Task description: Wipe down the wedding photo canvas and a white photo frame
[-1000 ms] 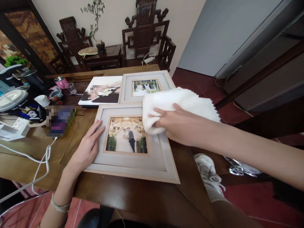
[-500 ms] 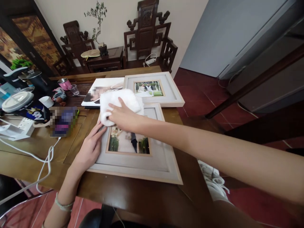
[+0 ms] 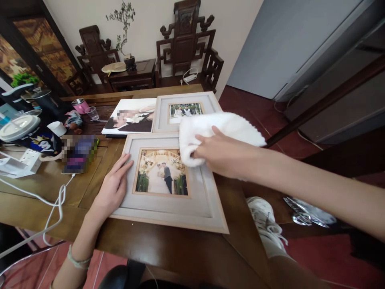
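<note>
A light wooden picture frame [image 3: 176, 206] with a couple's photo lies flat on the wooden table in front of me. My left hand [image 3: 114, 188] rests along its left edge, fingers stretched out over the border and holding nothing. White and fluffy, a cloth [image 3: 222, 124] is bunched in my right hand [image 3: 216, 154] at the frame's upper right corner. The cloth hides that corner and sticks out to the right past the table edge. Behind it, a second picture frame [image 3: 162, 116] lies with its right part covered by the cloth.
A photo album [image 3: 135, 122] lies left of the second frame. Farther left are a charging phone [image 3: 80, 154], a white cable [image 3: 61, 204], a pink mug [image 3: 80, 106], a small clear cup [image 3: 93, 114] and a large lidded cup [image 3: 39, 140]. Carved chairs [image 3: 186, 44] stand behind the table.
My right hand has swept the cloth rightward from the near frame's upper left to its upper right corner, uncovering the photo. My left hand has stayed on the left edge.
</note>
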Demonstrator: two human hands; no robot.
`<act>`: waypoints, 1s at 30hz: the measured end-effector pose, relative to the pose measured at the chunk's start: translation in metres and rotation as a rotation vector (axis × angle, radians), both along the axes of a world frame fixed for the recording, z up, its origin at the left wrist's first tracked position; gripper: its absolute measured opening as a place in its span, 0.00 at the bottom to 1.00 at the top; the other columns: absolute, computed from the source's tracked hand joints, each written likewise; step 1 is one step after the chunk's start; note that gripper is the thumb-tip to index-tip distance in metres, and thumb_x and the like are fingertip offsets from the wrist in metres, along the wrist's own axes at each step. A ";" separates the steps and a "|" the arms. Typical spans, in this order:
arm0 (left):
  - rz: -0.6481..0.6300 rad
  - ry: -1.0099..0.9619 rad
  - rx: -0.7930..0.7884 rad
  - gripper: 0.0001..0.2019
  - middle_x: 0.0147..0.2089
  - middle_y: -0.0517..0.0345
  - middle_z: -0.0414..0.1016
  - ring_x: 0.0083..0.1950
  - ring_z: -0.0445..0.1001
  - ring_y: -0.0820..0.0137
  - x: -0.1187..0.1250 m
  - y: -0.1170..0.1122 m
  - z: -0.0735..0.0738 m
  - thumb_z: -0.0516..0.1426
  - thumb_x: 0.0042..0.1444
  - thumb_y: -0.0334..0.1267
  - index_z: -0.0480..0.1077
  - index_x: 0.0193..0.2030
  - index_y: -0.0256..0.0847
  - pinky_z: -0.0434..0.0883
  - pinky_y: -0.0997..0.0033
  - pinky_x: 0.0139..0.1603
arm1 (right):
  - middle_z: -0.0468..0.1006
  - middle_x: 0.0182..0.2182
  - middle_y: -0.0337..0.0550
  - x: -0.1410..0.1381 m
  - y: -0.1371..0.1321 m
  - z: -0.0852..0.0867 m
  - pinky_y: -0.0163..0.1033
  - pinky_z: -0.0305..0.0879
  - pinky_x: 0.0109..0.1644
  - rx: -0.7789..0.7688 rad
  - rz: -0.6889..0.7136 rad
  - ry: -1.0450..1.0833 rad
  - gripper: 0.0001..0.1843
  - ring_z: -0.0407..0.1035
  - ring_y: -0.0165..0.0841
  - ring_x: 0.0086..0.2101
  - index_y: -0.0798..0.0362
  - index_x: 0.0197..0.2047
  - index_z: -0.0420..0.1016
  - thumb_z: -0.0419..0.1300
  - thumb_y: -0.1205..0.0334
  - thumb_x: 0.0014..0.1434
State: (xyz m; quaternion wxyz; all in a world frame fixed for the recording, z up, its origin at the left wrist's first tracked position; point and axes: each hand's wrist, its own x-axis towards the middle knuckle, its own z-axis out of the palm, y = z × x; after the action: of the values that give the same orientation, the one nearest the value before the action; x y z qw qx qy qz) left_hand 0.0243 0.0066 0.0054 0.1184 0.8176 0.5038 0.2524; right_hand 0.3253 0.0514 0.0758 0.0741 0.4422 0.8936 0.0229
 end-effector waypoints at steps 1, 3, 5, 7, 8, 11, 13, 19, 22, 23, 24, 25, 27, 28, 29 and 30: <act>0.001 0.001 0.000 0.21 0.70 0.43 0.58 0.72 0.54 0.59 0.000 0.000 0.000 0.44 0.66 0.33 0.65 0.62 0.34 0.55 0.52 0.71 | 0.80 0.37 0.51 0.000 -0.013 -0.004 0.64 0.57 0.60 -0.029 0.039 -0.023 0.22 0.72 0.49 0.48 0.53 0.32 0.81 0.54 0.84 0.43; -0.002 0.006 -0.002 0.21 0.70 0.43 0.58 0.72 0.54 0.60 0.001 0.000 0.001 0.44 0.66 0.34 0.65 0.63 0.35 0.55 0.51 0.71 | 0.80 0.44 0.50 -0.002 -0.043 -0.018 0.67 0.54 0.61 -0.107 0.104 -0.042 0.21 0.69 0.52 0.52 0.49 0.37 0.81 0.59 0.80 0.43; -0.005 0.013 -0.003 0.21 0.70 0.44 0.57 0.72 0.54 0.60 0.001 0.001 0.001 0.44 0.66 0.34 0.65 0.63 0.36 0.54 0.51 0.71 | 0.81 0.44 0.48 -0.003 -0.074 -0.037 0.70 0.52 0.59 -0.083 0.113 0.042 0.11 0.68 0.56 0.52 0.46 0.28 0.79 0.63 0.73 0.44; -0.013 0.019 -0.007 0.21 0.71 0.44 0.57 0.72 0.53 0.60 0.001 0.001 0.001 0.44 0.66 0.33 0.64 0.63 0.35 0.54 0.51 0.71 | 0.81 0.46 0.47 -0.003 -0.098 -0.052 0.67 0.52 0.60 -0.059 0.130 0.131 0.08 0.69 0.54 0.52 0.47 0.23 0.77 0.63 0.69 0.48; -0.019 0.022 -0.008 0.21 0.71 0.44 0.57 0.72 0.53 0.60 0.000 0.001 0.001 0.44 0.66 0.33 0.64 0.63 0.35 0.54 0.51 0.71 | 0.81 0.47 0.46 -0.004 -0.105 -0.056 0.65 0.53 0.60 -0.071 0.144 0.161 0.09 0.70 0.53 0.51 0.46 0.22 0.77 0.62 0.68 0.50; -0.040 0.037 -0.018 0.22 0.71 0.44 0.55 0.73 0.52 0.59 -0.001 0.002 0.001 0.44 0.66 0.33 0.64 0.64 0.35 0.53 0.51 0.72 | 0.81 0.48 0.44 -0.007 -0.103 -0.047 0.62 0.58 0.59 -0.191 0.170 0.153 0.07 0.70 0.51 0.52 0.45 0.27 0.79 0.63 0.68 0.50; -0.050 0.042 -0.020 0.22 0.72 0.45 0.55 0.73 0.51 0.59 -0.002 0.002 0.001 0.44 0.66 0.33 0.64 0.64 0.36 0.52 0.50 0.72 | 0.80 0.49 0.46 -0.011 -0.086 -0.030 0.62 0.60 0.59 -0.260 0.140 0.092 0.09 0.68 0.52 0.55 0.46 0.32 0.81 0.63 0.68 0.48; -0.053 0.020 -0.005 0.21 0.71 0.42 0.56 0.73 0.52 0.60 -0.002 0.002 0.000 0.44 0.66 0.33 0.64 0.63 0.33 0.53 0.52 0.72 | 0.58 0.66 0.66 -0.025 -0.008 -0.020 0.64 0.51 0.64 0.076 0.029 -0.030 0.27 0.49 0.58 0.66 0.66 0.59 0.70 0.52 0.79 0.55; -0.028 0.006 -0.002 0.21 0.70 0.42 0.57 0.72 0.54 0.61 -0.002 0.001 0.000 0.44 0.66 0.33 0.65 0.63 0.34 0.54 0.51 0.71 | 0.56 0.66 0.69 -0.032 0.005 -0.034 0.65 0.49 0.64 0.187 0.035 -0.074 0.25 0.51 0.62 0.64 0.67 0.60 0.69 0.53 0.76 0.58; -0.021 0.002 -0.001 0.21 0.70 0.43 0.58 0.72 0.54 0.61 -0.001 0.001 0.000 0.44 0.66 0.34 0.65 0.62 0.34 0.55 0.51 0.71 | 0.57 0.65 0.70 -0.034 0.001 -0.037 0.65 0.49 0.64 0.207 0.039 -0.082 0.24 0.53 0.62 0.63 0.66 0.59 0.71 0.53 0.76 0.59; -0.016 0.000 -0.001 0.21 0.70 0.42 0.58 0.72 0.54 0.61 -0.001 0.000 0.000 0.44 0.66 0.34 0.65 0.62 0.34 0.55 0.52 0.71 | 0.59 0.64 0.69 -0.037 -0.006 -0.038 0.64 0.51 0.64 0.211 0.048 -0.085 0.23 0.55 0.61 0.62 0.65 0.58 0.72 0.53 0.75 0.60; -0.014 -0.002 -0.001 0.21 0.70 0.43 0.58 0.72 0.54 0.61 -0.001 0.001 0.000 0.44 0.66 0.34 0.65 0.62 0.34 0.55 0.52 0.71 | 0.61 0.63 0.68 -0.039 -0.016 -0.038 0.64 0.53 0.63 0.193 0.053 -0.081 0.23 0.58 0.60 0.61 0.63 0.57 0.73 0.54 0.75 0.60; -0.014 -0.002 0.001 0.21 0.70 0.43 0.59 0.72 0.54 0.61 0.000 0.001 -0.001 0.44 0.66 0.34 0.65 0.62 0.35 0.54 0.52 0.71 | 0.65 0.61 0.67 -0.043 -0.044 -0.034 0.64 0.58 0.60 0.087 0.062 -0.053 0.21 0.61 0.60 0.60 0.59 0.56 0.76 0.57 0.72 0.58; -0.015 0.000 0.001 0.21 0.70 0.44 0.59 0.72 0.54 0.62 0.000 0.001 -0.001 0.44 0.66 0.34 0.65 0.62 0.35 0.54 0.52 0.71 | 0.68 0.59 0.67 -0.044 -0.058 -0.032 0.64 0.61 0.58 0.017 0.069 -0.025 0.20 0.63 0.61 0.58 0.57 0.54 0.78 0.59 0.70 0.57; -0.014 0.003 0.000 0.21 0.70 0.44 0.59 0.72 0.53 0.62 0.000 0.002 -0.001 0.44 0.66 0.34 0.65 0.62 0.36 0.54 0.52 0.71 | 0.70 0.58 0.67 -0.046 -0.072 -0.030 0.65 0.63 0.56 -0.047 0.082 0.017 0.19 0.64 0.62 0.57 0.56 0.51 0.80 0.61 0.67 0.56; -0.014 0.006 -0.001 0.21 0.70 0.44 0.59 0.72 0.53 0.62 0.000 0.002 -0.001 0.44 0.66 0.34 0.65 0.62 0.36 0.54 0.52 0.71 | 0.73 0.55 0.66 -0.047 -0.085 -0.028 0.65 0.65 0.55 -0.101 0.103 0.070 0.17 0.66 0.61 0.56 0.55 0.48 0.81 0.63 0.65 0.55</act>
State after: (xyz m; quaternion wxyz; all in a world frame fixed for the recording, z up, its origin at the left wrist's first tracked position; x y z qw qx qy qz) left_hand 0.0246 0.0087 0.0042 0.1191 0.8219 0.4985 0.2486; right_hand 0.2780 -0.0340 0.0477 0.0639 0.3920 0.9171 -0.0337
